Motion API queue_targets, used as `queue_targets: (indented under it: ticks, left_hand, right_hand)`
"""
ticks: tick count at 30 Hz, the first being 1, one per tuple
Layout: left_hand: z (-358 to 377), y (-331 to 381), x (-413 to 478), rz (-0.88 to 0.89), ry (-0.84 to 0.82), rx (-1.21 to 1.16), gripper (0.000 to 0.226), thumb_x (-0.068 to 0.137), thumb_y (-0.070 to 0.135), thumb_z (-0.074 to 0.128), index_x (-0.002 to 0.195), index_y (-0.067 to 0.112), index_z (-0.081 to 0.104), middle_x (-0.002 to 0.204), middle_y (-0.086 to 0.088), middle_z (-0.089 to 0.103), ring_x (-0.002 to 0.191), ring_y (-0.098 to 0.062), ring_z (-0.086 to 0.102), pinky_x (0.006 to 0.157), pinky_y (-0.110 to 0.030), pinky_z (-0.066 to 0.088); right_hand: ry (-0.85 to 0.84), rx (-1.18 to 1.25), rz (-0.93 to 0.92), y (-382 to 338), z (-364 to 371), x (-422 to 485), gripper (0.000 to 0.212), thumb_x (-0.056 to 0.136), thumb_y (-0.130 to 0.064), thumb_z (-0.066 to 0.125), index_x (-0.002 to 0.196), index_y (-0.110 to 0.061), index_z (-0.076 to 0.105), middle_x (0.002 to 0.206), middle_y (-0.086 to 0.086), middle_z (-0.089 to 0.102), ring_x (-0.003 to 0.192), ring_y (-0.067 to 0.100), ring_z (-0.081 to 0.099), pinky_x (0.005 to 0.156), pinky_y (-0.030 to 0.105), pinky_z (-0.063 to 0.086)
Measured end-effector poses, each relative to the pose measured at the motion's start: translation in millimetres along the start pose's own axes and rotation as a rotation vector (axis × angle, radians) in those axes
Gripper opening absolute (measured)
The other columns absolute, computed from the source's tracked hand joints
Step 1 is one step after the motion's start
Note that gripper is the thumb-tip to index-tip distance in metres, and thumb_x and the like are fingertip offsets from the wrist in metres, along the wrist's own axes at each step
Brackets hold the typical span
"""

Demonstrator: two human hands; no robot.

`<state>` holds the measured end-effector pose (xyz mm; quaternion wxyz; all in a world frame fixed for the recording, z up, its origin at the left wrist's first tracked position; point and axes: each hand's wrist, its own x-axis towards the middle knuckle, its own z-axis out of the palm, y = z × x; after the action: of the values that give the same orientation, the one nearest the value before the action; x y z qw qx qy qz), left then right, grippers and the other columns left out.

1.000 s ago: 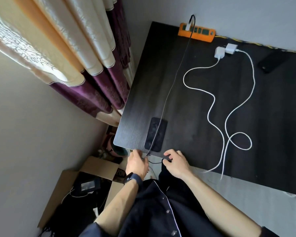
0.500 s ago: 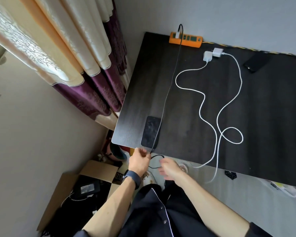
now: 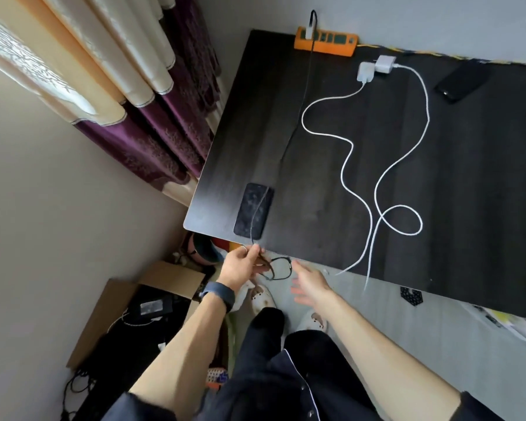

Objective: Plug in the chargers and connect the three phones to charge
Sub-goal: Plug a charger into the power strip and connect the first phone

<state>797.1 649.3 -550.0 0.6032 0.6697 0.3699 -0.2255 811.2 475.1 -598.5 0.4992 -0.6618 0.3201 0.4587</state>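
An orange power strip (image 3: 331, 45) lies at the far edge of the dark table (image 3: 438, 192), with one charger plugged in. Its thin black cable (image 3: 305, 95) runs down the table, across a dark phone (image 3: 253, 210) near the front left corner, and loops off the edge. My left hand (image 3: 240, 265) pinches this cable just below the table edge. My right hand (image 3: 308, 281) hovers beside the loop, fingers spread, holding nothing. Two white chargers (image 3: 375, 68) lie unplugged near the strip, and their white cables (image 3: 351, 165) trail to the front edge. A second dark phone (image 3: 460, 82) rests at the far right.
Curtains (image 3: 140, 86) hang to the left of the table. A cardboard box (image 3: 128, 314) with a black adapter and cables sits on the floor at lower left. My feet in light slippers stand below the table edge. Small items lie on the floor at right.
My right hand has let go of the black cable's end and opened. My left hand has stayed on the cable at the table edge. The view has shifted back slightly.
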Motion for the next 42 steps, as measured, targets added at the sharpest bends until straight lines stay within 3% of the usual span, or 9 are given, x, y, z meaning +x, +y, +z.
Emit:
queue_targets:
  ticks: [4,7,12,14,17,23,32,38,42]
  left_hand:
    - [-5,18,-47,-0.124,-0.078,-0.453,0.023,0.104,0.034,0.048,0.092,0.023,0.063,0.093,0.001,0.075,0.074,-0.014,0.074,0.075,-0.030,0.052]
    - [-28,31,-74,-0.104,-0.056,-0.554,0.021,0.102,0.035,0.053,0.093,0.023,0.068,0.082,0.004,0.073,0.063,-0.014,0.070,0.071,-0.029,0.053]
    - [-103,44,-96,0.014,0.283,-0.495,0.021,0.103,0.033,0.052,0.098,0.017,0.064,0.066,0.006,0.066,0.044,-0.009,0.054,0.049,-0.020,0.043]
    - [-129,46,-98,0.075,0.435,-0.374,0.015,0.101,0.026,0.054,0.105,0.015,0.063,0.082,0.000,0.070,0.047,-0.009,0.059,0.046,-0.019,0.047]
    - [-129,39,-97,0.166,0.667,0.346,0.036,0.094,0.032,0.057,0.127,0.017,0.057,0.123,-0.006,0.065,0.107,-0.023,0.065,0.093,-0.037,0.053]
    - [-34,4,-129,0.319,-0.152,0.798,0.052,0.099,0.059,0.040,0.132,0.022,0.053,0.115,0.002,0.073,0.108,-0.017,0.067,0.098,-0.035,0.050]
    - [-139,-25,-117,0.413,-0.069,0.957,0.039,0.098,0.050,0.052,0.067,0.028,0.060,0.067,0.012,0.064,0.065,-0.006,0.063,0.058,-0.013,0.041]
    - [-241,-35,-98,0.280,0.144,1.559,0.032,0.100,0.042,0.041,0.099,0.024,0.067,0.107,0.000,0.073,0.111,-0.024,0.064,0.108,-0.042,0.030]
    - [-186,-27,-114,0.413,0.006,1.042,0.038,0.100,0.052,0.043,0.116,0.028,0.067,0.114,0.005,0.072,0.109,-0.020,0.064,0.095,-0.032,0.043]
  right_hand:
    - [-0.181,0.283,0.193,7,8,-30,0.035,0.092,-0.058,0.059,0.102,-0.025,0.054,0.112,0.019,0.061,0.090,0.030,0.071,0.080,0.040,0.060]
    - [-0.096,0.631,0.208,9,21,-45,0.007,0.095,-0.004,0.057,0.101,-0.004,0.060,0.095,0.025,0.061,0.069,0.029,0.064,0.061,0.034,0.062]
    - [0.167,0.791,0.133,10,21,-57,0.040,0.085,0.016,0.053,0.115,-0.006,0.040,0.087,0.024,0.056,0.062,0.024,0.054,0.037,0.023,0.050]
    - [0.199,0.765,0.087,11,19,-64,0.045,0.086,0.016,0.053,0.122,-0.005,0.037,0.090,0.027,0.061,0.058,0.024,0.058,0.036,0.021,0.050]
    - [-0.044,0.760,0.044,13,24,-85,0.023,0.086,0.018,0.062,0.107,0.010,0.056,0.105,0.028,0.068,0.060,0.026,0.072,0.043,0.022,0.055]
    - [-0.248,0.552,-0.105,18,48,-129,0.023,0.092,-0.003,0.060,0.109,-0.013,0.072,0.086,-0.001,0.078,0.069,0.010,0.068,0.055,0.025,0.043]
    - [-0.186,0.988,0.017,14,59,-117,0.024,0.094,-0.037,0.055,0.080,-0.017,0.055,0.063,-0.005,0.067,0.043,0.010,0.041,0.042,0.022,0.021]
    - [-0.133,0.919,-0.072,2,79,-116,0.028,0.103,-0.028,0.051,0.082,-0.010,0.058,0.074,0.004,0.071,0.045,0.006,0.057,0.043,0.016,0.044]
    - [-0.326,0.864,-0.105,2,126,-146,0.020,0.092,-0.018,0.071,0.096,0.002,0.073,0.081,0.013,0.073,0.070,0.019,0.074,0.061,0.024,0.060]
